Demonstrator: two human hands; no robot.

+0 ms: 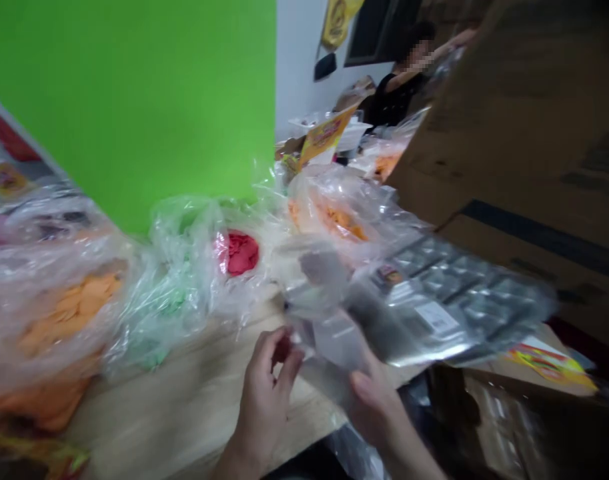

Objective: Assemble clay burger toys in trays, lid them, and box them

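Observation:
My left hand (pixel 267 393) is low in the middle, its fingers pinched on the edge of a small clear plastic bag (pixel 329 333). My right hand (pixel 379 407) grips the same bag from the right, thumb on top. A stack of clear packets with printed labels (pixel 434 300) lies just behind and to the right of the hands. The picture is smeared by motion.
On the wooden table (pixel 184 407) stand plastic bags of orange pieces (pixel 69 313), green pieces (pixel 169 293), red pieces (pixel 241 253) and more orange (pixel 341 220). A large cardboard box (pixel 529 147) fills the right. Another person (pixel 409 73) works at the back.

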